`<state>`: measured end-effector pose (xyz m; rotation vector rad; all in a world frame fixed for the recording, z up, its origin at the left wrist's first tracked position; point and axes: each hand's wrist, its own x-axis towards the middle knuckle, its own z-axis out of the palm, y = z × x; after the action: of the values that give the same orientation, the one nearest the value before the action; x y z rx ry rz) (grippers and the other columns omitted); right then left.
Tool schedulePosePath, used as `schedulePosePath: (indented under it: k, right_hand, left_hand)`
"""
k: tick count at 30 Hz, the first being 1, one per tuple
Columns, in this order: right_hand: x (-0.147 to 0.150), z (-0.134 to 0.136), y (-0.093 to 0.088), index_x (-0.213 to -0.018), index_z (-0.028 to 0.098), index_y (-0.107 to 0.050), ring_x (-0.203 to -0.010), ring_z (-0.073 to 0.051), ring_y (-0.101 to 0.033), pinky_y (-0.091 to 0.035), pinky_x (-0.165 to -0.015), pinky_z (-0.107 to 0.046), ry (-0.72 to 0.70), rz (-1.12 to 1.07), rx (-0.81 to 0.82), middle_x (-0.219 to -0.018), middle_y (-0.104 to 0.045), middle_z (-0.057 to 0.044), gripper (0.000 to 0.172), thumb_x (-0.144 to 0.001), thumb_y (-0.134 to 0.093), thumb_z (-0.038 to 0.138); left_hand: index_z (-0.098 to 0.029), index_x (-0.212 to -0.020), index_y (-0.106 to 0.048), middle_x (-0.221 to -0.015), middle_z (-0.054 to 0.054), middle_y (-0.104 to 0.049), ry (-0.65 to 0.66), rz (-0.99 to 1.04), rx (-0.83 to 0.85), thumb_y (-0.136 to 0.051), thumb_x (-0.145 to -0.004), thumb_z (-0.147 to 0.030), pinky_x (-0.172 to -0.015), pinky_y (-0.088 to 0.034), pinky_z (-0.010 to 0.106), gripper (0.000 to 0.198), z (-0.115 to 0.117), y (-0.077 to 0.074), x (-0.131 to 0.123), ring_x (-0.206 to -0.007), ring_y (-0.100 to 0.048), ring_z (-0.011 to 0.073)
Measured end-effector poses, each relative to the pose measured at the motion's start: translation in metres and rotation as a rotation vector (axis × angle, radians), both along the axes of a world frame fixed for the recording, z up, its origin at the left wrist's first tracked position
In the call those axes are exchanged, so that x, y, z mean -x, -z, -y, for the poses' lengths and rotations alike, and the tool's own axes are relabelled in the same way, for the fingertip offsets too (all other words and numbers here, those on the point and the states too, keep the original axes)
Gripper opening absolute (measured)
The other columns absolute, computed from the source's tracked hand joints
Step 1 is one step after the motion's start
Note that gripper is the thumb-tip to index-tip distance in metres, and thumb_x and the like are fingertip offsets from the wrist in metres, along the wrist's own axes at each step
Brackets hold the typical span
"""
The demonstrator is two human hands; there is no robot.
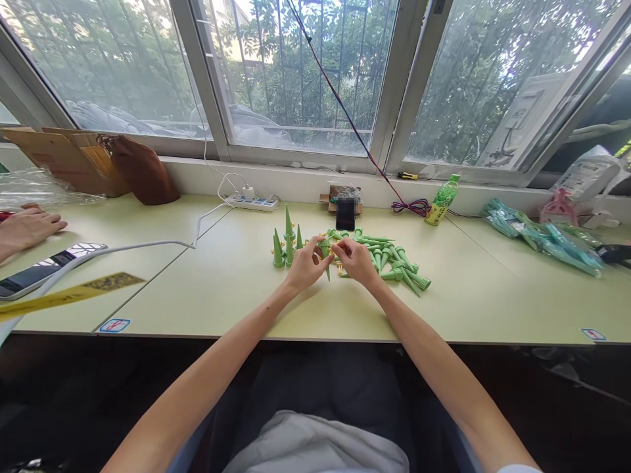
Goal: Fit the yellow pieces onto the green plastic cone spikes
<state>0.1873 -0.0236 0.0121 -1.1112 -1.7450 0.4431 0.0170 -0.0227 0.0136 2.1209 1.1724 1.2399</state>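
My left hand is closed around a green plastic watering spike, its tip pointing down towards the table. Close against it, my right hand pinches a small yellow plastic part at the spike's side; the fingers hide most of that part. Left of my hands several green spikes stand tip up, with yellow bits at their bases. To the right lies a loose pile of green spikes. A few yellow parts lie on the table beneath my right hand.
Behind the pile stand a dark phone-like block, coiled cable and a green drink bottle. A power strip and brown bag are back left. Another person's hand rests far left near a phone. Teal packets lie right.
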Motion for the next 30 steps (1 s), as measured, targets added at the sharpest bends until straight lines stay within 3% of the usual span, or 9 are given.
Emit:
schedulePosePath:
  k: [16,22,27,30]
  right_hand:
    - [-0.0016,-0.0018,0.0007,-0.066,0.021,-0.045,-0.054,-0.012,-0.035,-0.028,-0.056,-0.027,0.028,0.040,-0.023,-0.054,-0.041,0.004,0.037,-0.093,-0.050,0.048]
    - [0.0005,-0.0007,-0.0010,-0.065,0.021,-0.044,-0.054,-0.012,-0.035,-0.029,-0.056,-0.027,0.055,0.008,-0.016,-0.055,-0.040,0.003,0.040,-0.093,-0.049,0.050]
    - [-0.0002,-0.0011,-0.0015,-0.061,0.022,-0.040,-0.054,-0.012,-0.034,-0.028,-0.055,-0.028,0.123,-0.060,-0.020,-0.054,-0.038,0.003,0.048,-0.095,-0.045,0.055]
    - [-0.0012,-0.0025,-0.0005,-0.061,0.021,-0.041,-0.055,-0.012,-0.037,-0.030,-0.056,-0.028,0.131,-0.066,-0.015,-0.056,-0.044,0.002,0.050,-0.096,-0.042,0.057]
  left_hand:
    - [-0.021,-0.120,-0.055,-0.073,-0.003,-0.060,0.015,-0.032,-0.018,-0.066,-0.085,-0.042,-0.055,-0.042,0.023,0.042,-0.0023,0.0042,0.0007,-0.052,-0.054,0.0100]
    - [-0.022,-0.123,-0.050,-0.075,-0.005,-0.059,0.024,0.016,-0.016,-0.066,-0.086,-0.040,-0.054,-0.040,0.022,0.044,-0.0019,0.0038,-0.0009,-0.046,-0.048,0.0072]
    - [-0.023,-0.129,-0.051,-0.078,-0.004,-0.060,0.081,0.056,-0.062,-0.048,-0.096,-0.032,-0.054,-0.039,0.021,0.034,-0.0016,0.0026,-0.0005,-0.045,-0.042,0.0059]
    - [-0.023,-0.126,-0.058,-0.084,-0.001,-0.065,0.114,0.000,-0.118,-0.051,-0.092,-0.023,-0.056,-0.042,0.021,0.034,-0.0014,0.0037,-0.0001,-0.047,-0.045,0.0056]
